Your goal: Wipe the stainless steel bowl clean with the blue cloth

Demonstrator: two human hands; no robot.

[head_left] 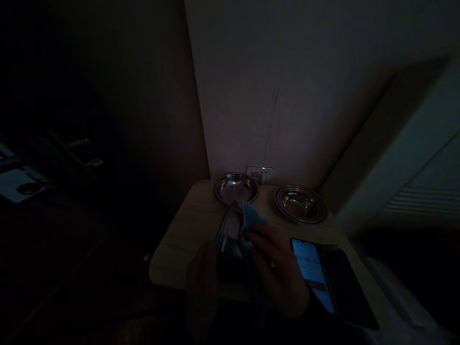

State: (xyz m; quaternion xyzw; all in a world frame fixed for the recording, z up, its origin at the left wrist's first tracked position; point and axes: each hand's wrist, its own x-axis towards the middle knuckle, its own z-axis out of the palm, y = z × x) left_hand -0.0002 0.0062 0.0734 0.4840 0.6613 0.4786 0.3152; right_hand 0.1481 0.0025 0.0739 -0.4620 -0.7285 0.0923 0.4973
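The room is dim. My left hand (pixel 201 282) grips a steel plate (pixel 227 235) that is tilted on edge above a small wooden table (pixel 179 235). A blue cloth (pixel 251 218) is pressed against the inside of that plate by my right hand (pixel 278 273), whose fingers are closed on the cloth. Two more steel plates lie flat at the back of the table: one at the back middle (pixel 236 188) and one at the back right (pixel 301 203).
A phone (pixel 312 270) with a lit screen lies in an open dark case (pixel 347 287) on the table's right side. A wall socket (pixel 259 172) sits on the wall behind the plates. Dark floor and dim shapes lie to the left, a pale bed edge to the right.
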